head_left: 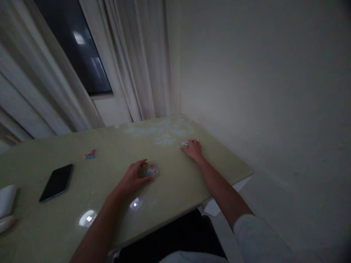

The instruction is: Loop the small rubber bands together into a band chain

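Reference: clock face centred on the clear, multicoloured item (152, 170); 12 o'clock points to the top of the view.

1. Left hand (132, 178): positioned at 9 o'clock, beside the clear, multicoloured item on the table (170, 191). Thumb and fingers are spread, with part of the item between them. Whether they clamp it cannot be told.

2. Right hand (194, 149): positioned at 2 o'clock, at the right end of a small whitish item (184, 143). The thumb stands apart from the curled fingers. Whether they grip the item cannot be told.

3. Small brightly coloured pieces (90, 155): grouped on the table between 9 and 10 o'clock, well apart from both hands.

4. Black flat device (57, 182): lies near 9 o'clock, beyond the left hand. A white object (7, 200) sits farther out, at the view's edge.

5. Surroundings: dark window (82, 47) at 11 o'clock; curtain (142, 62) at 12 o'clock; plain wall (260, 91) at 2 o'clock.
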`<action>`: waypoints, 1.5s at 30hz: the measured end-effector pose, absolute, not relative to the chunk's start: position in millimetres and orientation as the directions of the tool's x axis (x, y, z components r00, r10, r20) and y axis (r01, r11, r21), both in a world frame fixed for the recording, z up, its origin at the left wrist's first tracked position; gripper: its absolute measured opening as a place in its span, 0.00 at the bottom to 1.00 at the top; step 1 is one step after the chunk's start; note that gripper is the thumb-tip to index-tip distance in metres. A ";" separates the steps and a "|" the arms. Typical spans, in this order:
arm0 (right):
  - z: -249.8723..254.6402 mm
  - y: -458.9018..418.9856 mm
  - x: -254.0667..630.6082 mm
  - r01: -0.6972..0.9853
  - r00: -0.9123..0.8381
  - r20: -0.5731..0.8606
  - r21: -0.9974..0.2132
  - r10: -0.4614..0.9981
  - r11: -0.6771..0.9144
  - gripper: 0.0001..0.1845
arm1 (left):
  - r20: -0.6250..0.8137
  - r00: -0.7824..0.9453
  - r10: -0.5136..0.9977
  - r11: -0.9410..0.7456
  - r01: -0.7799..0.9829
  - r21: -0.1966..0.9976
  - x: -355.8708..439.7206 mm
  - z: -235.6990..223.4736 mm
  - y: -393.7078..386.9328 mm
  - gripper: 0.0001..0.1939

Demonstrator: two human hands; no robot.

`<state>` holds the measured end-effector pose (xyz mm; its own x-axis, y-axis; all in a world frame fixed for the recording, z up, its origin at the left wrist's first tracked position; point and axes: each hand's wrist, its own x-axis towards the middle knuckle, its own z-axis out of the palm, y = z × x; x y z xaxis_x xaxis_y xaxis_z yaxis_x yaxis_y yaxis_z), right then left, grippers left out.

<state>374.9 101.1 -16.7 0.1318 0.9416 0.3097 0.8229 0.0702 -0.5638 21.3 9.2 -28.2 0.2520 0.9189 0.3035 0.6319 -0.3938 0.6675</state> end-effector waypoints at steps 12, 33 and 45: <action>-10.8 70.8 240.4 0.665 -0.530 0.223 -0.489 0.818 0.565 0.29 | 0.567 0.122 0.815 -0.470 0.712 0.522 16.0 -30.5 15.8 0.36; -31.7 58.1 225.1 0.555 -0.501 0.309 -0.602 0.809 0.574 0.26 | 0.568 0.499 0.655 -0.643 0.762 0.071 11.3 -16.3 8.9 0.29; -29.8 55.6 226.8 0.590 -0.506 0.339 -0.535 0.794 0.604 0.28 | 0.677 0.101 0.729 -0.460 0.805 0.375 -2.0 -18.7 12.9 0.33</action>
